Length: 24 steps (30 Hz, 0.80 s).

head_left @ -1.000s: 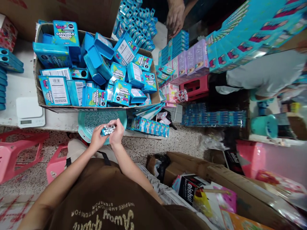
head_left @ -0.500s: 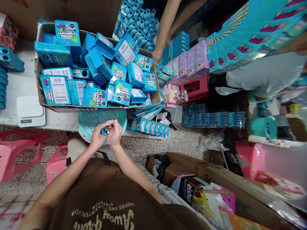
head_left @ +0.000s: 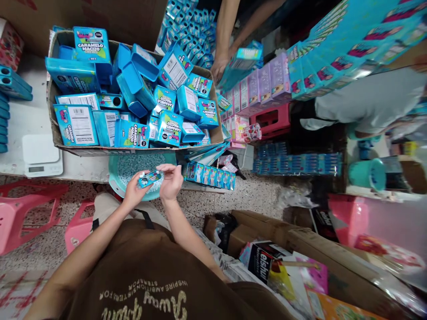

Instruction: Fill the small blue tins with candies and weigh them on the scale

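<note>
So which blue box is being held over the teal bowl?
The small blue box gripped by the left hand, over the teal bowl; the blue boxes heaped in the cardboard carton have no hand on them.

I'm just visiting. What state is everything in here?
Left hand: gripping the small box.
Small box: held above the basin, pale candies showing at one end.
Right hand: beside the small box; contact unclear.
Basin: holding many pale candies.
Cardboard carton: open, heaped with blue boxes.
White scale: lying flat, display unreadable.
</note>
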Motion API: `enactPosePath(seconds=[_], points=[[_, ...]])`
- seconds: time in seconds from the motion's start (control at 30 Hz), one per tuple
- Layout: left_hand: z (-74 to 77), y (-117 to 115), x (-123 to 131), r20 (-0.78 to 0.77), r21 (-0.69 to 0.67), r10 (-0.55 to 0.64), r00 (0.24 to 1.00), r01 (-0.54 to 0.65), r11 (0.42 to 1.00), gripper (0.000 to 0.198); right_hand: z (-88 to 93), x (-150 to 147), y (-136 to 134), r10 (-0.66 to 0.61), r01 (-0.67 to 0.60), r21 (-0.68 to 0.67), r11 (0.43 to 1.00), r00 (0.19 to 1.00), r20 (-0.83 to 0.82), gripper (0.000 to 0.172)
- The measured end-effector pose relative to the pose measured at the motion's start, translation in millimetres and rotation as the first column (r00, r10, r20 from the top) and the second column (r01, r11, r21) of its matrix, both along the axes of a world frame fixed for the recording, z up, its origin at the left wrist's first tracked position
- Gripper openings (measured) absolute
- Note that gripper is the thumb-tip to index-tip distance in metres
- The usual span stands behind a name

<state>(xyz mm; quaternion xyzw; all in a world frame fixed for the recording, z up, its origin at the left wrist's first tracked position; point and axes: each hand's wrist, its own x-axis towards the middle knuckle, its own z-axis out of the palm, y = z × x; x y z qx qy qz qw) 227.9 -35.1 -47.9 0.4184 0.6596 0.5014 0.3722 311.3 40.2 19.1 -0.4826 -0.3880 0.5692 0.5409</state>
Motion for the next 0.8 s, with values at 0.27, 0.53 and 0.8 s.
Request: enactPosePath(seconds=[0.27, 0.53, 0.8], points=[[-28.2, -3.2, -18.1, -0.032, -0.259, 0.024, 0.999, -0.032, 0.965, 0.064, -49.8, 54.3, 8.8, 0.114, -0.101, -0.055, 0.993, 0.927, 0.358, 0.044], [-3.4, -10.7, -19.9, 0.006, -0.051, 0.003, 1.0, -0.002, 0.999, 0.034, -111.7, 59.0, 13.2, 0.423, -0.352, -0.278, 0.894, 0.454, 0.784, 0.031], [-0.4, -7.9, -26.5, -0.14, -0.12, 0.069, 0.988, -0.086, 0.989, 0.034, -137.8, 24.6, 21.5, 0.469, -0.313, -0.352, 0.882, 0.654, 0.594, 0.034]])
